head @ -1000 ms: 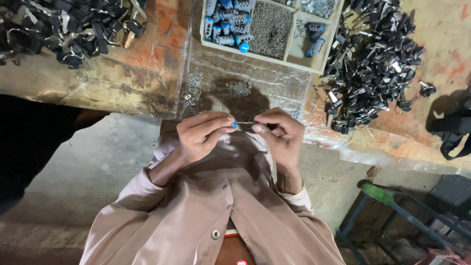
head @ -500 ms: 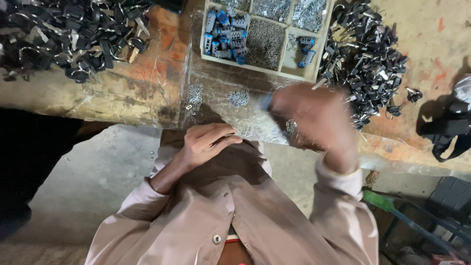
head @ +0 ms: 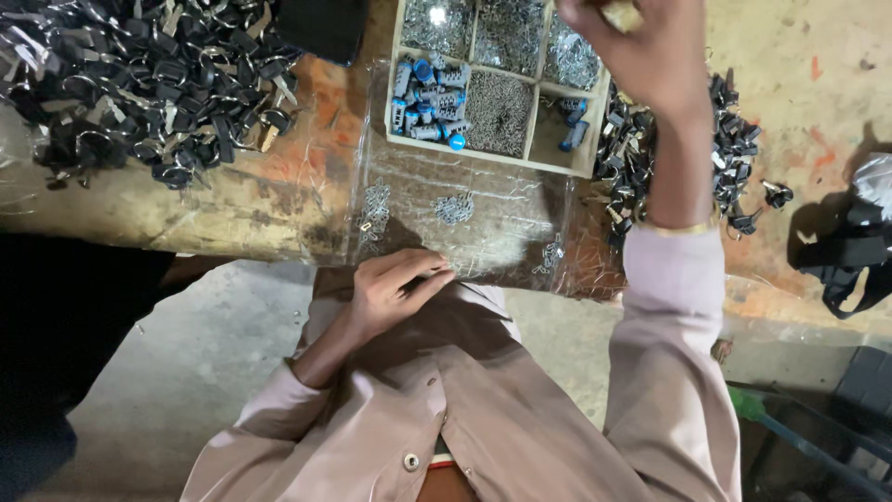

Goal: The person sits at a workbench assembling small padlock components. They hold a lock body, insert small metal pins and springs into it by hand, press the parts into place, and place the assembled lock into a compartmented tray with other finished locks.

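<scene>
My right hand (head: 641, 51) reaches far forward over a wooden compartment tray (head: 483, 154); its fingers are curled and partly cut off by the frame's top edge, so what they hold is hidden. My left hand (head: 395, 290) stays close to my chest at the table's near edge, fingers lying together with nothing seen in them. The tray holds grey cylinders with blue caps (head: 429, 98) in its left compartment and fine silvery metal bits (head: 497, 110) in others. Small metal clusters (head: 453, 206) lie on a clear plastic sheet (head: 483, 246) just before the left hand.
A big heap of black and metal parts (head: 158, 84) covers the table's left side, a smaller heap (head: 729, 149) lies right of the tray under my forearm. A black bag (head: 850, 246) sits far right. A dark-clothed figure (head: 56, 335) stands at the left.
A second ago both hands pinched a small blue-tipped piece near my chest. The right hand has since swung up and forward over the tray; the left hand stayed put.
</scene>
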`<move>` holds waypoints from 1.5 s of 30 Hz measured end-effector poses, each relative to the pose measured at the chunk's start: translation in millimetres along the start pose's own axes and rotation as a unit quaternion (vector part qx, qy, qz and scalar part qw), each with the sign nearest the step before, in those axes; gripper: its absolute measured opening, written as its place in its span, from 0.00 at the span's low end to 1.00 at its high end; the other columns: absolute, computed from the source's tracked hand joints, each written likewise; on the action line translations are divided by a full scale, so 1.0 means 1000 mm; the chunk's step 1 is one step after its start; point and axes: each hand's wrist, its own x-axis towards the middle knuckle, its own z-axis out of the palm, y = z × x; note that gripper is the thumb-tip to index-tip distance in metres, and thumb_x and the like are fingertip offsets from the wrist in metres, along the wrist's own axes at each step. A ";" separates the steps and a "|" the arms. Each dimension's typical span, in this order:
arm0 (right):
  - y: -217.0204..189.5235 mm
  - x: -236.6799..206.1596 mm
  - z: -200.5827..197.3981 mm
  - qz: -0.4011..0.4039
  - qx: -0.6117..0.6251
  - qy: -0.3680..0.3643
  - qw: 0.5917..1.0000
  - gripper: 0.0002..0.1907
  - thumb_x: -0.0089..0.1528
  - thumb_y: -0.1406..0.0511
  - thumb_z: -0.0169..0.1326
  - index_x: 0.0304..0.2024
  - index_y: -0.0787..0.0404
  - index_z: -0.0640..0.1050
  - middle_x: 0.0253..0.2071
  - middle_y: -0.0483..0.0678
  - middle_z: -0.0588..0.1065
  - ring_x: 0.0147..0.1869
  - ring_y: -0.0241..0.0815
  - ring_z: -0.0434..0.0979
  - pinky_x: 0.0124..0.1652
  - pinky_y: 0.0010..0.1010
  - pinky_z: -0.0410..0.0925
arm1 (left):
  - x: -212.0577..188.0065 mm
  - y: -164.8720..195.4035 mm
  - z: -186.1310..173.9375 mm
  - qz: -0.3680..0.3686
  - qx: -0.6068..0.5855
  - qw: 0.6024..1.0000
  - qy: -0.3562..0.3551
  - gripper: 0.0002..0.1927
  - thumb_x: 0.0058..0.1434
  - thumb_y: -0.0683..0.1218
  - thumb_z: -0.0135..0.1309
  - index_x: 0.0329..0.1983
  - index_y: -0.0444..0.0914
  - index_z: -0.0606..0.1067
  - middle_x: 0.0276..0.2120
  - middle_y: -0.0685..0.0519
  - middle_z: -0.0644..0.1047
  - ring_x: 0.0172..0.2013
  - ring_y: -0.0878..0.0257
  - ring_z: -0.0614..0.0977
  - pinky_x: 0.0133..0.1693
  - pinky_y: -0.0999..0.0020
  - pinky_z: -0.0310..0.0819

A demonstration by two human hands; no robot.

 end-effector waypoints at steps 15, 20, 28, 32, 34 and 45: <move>-0.057 -0.203 -0.006 0.283 -0.261 -0.005 0.923 0.07 0.67 0.63 0.63 0.48 0.53 0.82 0.45 0.46 0.79 0.49 0.52 0.77 0.49 0.42 0.69 | 0.082 0.012 -0.017 0.140 0.106 0.968 -0.177 0.10 0.67 0.45 0.60 0.49 0.39 0.79 0.46 0.51 0.82 0.38 0.59 0.86 0.36 0.67 0.83; -0.062 -0.209 0.006 0.289 -0.287 -0.015 0.913 0.06 0.68 0.65 0.62 0.48 0.54 0.82 0.47 0.45 0.77 0.53 0.51 0.72 0.52 0.44 0.59 | 0.138 -0.003 0.014 0.142 0.199 0.939 -0.243 0.10 0.67 0.45 0.57 0.48 0.37 0.81 0.46 0.49 0.83 0.20 0.66 0.79 0.15 0.71 0.68; -0.072 -0.198 0.009 0.287 -0.285 0.005 0.915 0.10 0.66 0.65 0.61 0.50 0.54 0.80 0.47 0.44 0.76 0.53 0.49 0.70 0.52 0.44 0.56 | 0.206 -0.012 0.096 0.096 0.277 0.895 -0.336 0.13 0.61 0.35 0.53 0.48 0.28 0.77 0.37 0.39 0.79 0.17 0.63 0.76 0.12 0.71 0.64; -0.071 -0.199 0.013 0.287 -0.315 -0.008 0.905 0.04 0.67 0.66 0.59 0.45 0.54 0.80 0.45 0.45 0.76 0.53 0.49 0.70 0.53 0.45 0.57 | 0.215 -0.009 0.114 0.116 0.287 0.896 -0.318 0.13 0.55 0.31 0.54 0.44 0.29 0.78 0.31 0.42 0.78 0.20 0.61 0.76 0.16 0.66 0.66; -0.070 -0.200 0.013 0.300 -0.312 0.020 0.901 0.03 0.69 0.66 0.58 0.45 0.57 0.78 0.45 0.48 0.75 0.53 0.49 0.70 0.54 0.45 0.57 | 0.218 -0.008 0.118 0.131 0.284 0.905 -0.288 0.14 0.54 0.28 0.54 0.44 0.27 0.77 0.26 0.42 0.78 0.18 0.61 0.76 0.13 0.66 0.67; -0.098 -0.176 0.026 0.473 -0.062 0.129 0.870 0.07 0.67 0.67 0.59 0.39 0.64 0.75 0.24 0.47 0.72 0.26 0.33 0.66 0.30 0.29 0.59 | 0.210 -0.012 0.059 0.081 0.076 0.971 -0.213 0.11 0.59 0.35 0.60 0.44 0.35 0.82 0.35 0.46 0.83 0.27 0.60 0.86 0.28 0.67 0.79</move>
